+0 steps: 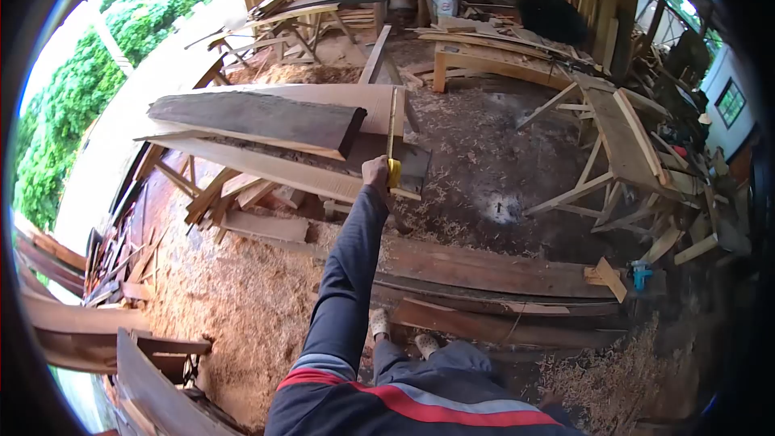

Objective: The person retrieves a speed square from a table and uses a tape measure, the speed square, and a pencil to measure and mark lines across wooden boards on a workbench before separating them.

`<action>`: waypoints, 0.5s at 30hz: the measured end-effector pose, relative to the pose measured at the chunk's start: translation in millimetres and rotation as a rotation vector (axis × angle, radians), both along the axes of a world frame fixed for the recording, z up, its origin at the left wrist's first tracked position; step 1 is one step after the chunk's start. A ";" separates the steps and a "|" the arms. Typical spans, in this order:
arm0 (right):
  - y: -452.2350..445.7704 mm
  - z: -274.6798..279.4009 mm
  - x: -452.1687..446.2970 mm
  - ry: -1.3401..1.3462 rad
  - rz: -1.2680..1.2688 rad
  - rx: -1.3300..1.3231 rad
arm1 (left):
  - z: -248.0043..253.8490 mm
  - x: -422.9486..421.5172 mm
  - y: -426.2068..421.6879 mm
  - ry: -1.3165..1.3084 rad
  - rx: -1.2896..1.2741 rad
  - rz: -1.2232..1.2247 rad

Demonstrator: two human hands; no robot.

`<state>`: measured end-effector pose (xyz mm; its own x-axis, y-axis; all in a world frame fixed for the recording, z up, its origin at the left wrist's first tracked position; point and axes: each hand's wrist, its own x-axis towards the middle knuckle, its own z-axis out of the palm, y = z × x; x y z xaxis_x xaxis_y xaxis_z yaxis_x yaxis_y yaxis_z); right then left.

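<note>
My left hand (375, 171) is stretched forward, its fingers wrapped round a yellow tape measure (394, 173). The tape's blade (393, 125) is drawn out and runs away from me across the ends of the stacked boards, to about the far edge of a pale wide board (323, 100). On the stack a dark, rough-edged plank (258, 119) lies to the left of the blade. Nearer to me is a pale board edge (274, 168), just left of my hand. I cannot make out my right hand.
Long planks (492, 269) lie on the floor before my feet. A blue power tool (640, 274) stands at their right end. Sawdust (250, 319) covers the ground on the left. A trestle bench (617, 137) stands on the right, a low wooden table (500, 60) at the back.
</note>
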<state>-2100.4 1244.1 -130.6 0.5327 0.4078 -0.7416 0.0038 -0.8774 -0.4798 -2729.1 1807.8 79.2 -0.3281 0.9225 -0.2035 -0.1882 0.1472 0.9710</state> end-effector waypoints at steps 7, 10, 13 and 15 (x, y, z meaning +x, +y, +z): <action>-31.2 59.1 -122.6 0.060 -0.016 -0.138 | -33.7 -16.2 18.9 -0.074 0.009 -0.031; -30.3 71.2 -157.2 0.058 -0.008 -0.139 | -50.6 -20.9 -3.9 0.331 0.152 -0.080; -24.9 80.2 -179.2 0.050 0.003 -0.152 | -63.0 -27.1 -17.8 -0.063 0.014 -0.041; -23.6 86.8 -188.7 0.037 0.009 -0.164 | -33.7 -25.2 -35.0 -0.131 0.018 -0.061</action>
